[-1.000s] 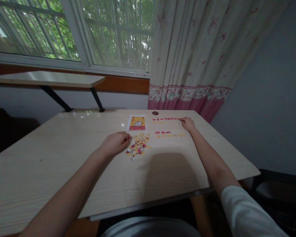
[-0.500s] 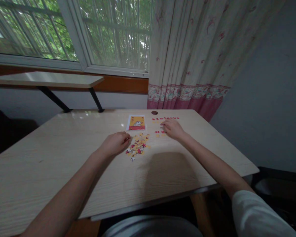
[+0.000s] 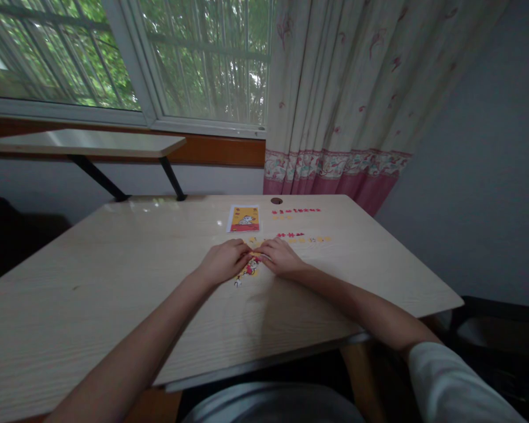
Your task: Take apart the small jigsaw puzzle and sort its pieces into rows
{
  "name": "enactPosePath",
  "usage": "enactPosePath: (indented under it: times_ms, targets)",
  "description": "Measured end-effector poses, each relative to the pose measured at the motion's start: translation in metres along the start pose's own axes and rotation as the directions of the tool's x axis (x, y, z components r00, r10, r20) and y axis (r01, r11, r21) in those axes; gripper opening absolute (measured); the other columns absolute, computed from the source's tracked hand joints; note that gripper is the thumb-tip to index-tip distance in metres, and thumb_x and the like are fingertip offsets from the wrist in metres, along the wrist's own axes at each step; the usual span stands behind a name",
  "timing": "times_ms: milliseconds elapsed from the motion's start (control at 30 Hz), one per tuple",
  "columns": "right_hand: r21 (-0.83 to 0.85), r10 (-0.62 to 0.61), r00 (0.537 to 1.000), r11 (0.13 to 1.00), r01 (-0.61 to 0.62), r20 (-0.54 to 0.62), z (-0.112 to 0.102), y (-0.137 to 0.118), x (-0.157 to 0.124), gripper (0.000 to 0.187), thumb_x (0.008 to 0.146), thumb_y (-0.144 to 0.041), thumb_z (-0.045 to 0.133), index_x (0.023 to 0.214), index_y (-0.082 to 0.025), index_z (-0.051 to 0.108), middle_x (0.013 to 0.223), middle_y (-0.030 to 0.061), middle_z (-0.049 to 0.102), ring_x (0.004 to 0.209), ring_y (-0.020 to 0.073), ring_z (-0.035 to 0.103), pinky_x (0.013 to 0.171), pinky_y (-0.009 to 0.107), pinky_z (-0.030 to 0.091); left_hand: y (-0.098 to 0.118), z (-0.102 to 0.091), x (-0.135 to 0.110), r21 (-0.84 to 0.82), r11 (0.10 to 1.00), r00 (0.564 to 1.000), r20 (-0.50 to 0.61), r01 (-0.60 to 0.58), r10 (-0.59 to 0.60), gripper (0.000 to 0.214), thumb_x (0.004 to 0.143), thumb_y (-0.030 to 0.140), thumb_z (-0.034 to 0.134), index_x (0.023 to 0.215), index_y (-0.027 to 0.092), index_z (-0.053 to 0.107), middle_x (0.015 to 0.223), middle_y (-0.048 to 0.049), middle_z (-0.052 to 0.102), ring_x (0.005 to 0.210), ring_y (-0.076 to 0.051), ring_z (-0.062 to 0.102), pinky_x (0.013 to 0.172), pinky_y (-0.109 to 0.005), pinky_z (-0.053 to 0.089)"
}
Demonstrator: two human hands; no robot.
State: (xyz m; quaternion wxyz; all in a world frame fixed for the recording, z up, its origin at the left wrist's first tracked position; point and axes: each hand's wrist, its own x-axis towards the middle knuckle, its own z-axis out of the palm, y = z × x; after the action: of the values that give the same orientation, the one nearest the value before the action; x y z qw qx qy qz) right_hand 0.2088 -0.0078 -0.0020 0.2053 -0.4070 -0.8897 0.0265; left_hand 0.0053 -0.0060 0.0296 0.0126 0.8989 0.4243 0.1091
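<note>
My left hand (image 3: 226,259) and my right hand (image 3: 281,257) meet over a loose heap of jigsaw puzzle pieces (image 3: 250,268), hiding much of it. Both hands have their fingertips drawn together on or just above the pieces. Whether a piece is between the fingers of either hand is too small to tell. Behind the heap lies a reference picture card (image 3: 245,220) with a white animal on yellow and red. To its right runs a row of red pieces (image 3: 296,210), with a few yellow ones below it. Nearer me is a short red row (image 3: 290,235) above a yellow row (image 3: 320,239).
The pale wooden table (image 3: 114,282) has a round cable hole (image 3: 276,201) at its back edge. A raised shelf (image 3: 83,141) on black legs stands at the back left. Behind are a window and a patterned curtain (image 3: 335,129).
My right hand has come from the sorted rows left and nearer, to the heap. My left hand has slid right over the pieces, so the two hands are now close together.
</note>
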Motion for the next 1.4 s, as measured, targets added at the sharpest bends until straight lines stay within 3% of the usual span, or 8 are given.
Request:
enactPosePath:
  times_ms: [400,733,967,1400]
  targets:
    - [0.208,0.041,0.999,0.978,-0.034,-0.033,0.002,0.003,0.002,0.011,0.083,-0.024,0.057,0.091,-0.019,0.063,0.097,0.0038,0.064,0.095,0.0164,0.054,0.087,0.031,0.036,0.004,0.009,0.005,-0.090,0.996,1.000,-0.002,0.016,-0.016,0.025,0.087,0.032,0.040,0.092,0.020,0.062,0.091,-0.0051,0.063,0.083,-0.018,0.058,0.068,-0.026,0.042]
    - [0.197,0.068,0.994,0.979,-0.050,-0.085,0.006,0.005,0.000,0.011,0.081,-0.028,0.060,0.088,-0.020,0.064,0.093,0.0033,0.065,0.092,0.0164,0.053,0.086,0.031,0.036,-0.002,0.015,0.009,-0.227,0.974,1.000,-0.013,0.020,-0.024,0.019,0.084,0.028,0.045,0.089,0.017,0.060,0.087,-0.0070,0.061,0.082,-0.018,0.056,0.071,-0.028,0.043]
    - [0.207,0.072,0.995,0.977,-0.057,-0.066,0.009,0.008,0.001,0.009,0.081,-0.028,0.061,0.085,-0.020,0.064,0.091,0.0026,0.065,0.090,0.0166,0.053,0.084,0.031,0.036,-0.006,0.019,0.010,-0.261,0.964,0.999,-0.016,-0.048,0.045,0.024,0.086,0.027,0.043,0.095,0.020,0.064,0.094,-0.0067,0.060,0.091,-0.019,0.054,0.080,-0.030,0.042]
    - [0.185,0.049,0.996,0.982,-0.035,-0.075,0.008,0.008,0.001,0.013,0.082,-0.032,0.060,0.086,-0.021,0.065,0.090,0.0029,0.065,0.089,0.0164,0.053,0.083,0.031,0.036,-0.010,0.021,0.010,-0.305,0.947,0.993,-0.088,-0.102,0.079,0.018,0.085,0.028,0.048,0.090,0.017,0.061,0.090,-0.0075,0.058,0.089,-0.020,0.052,0.080,-0.033,0.042]
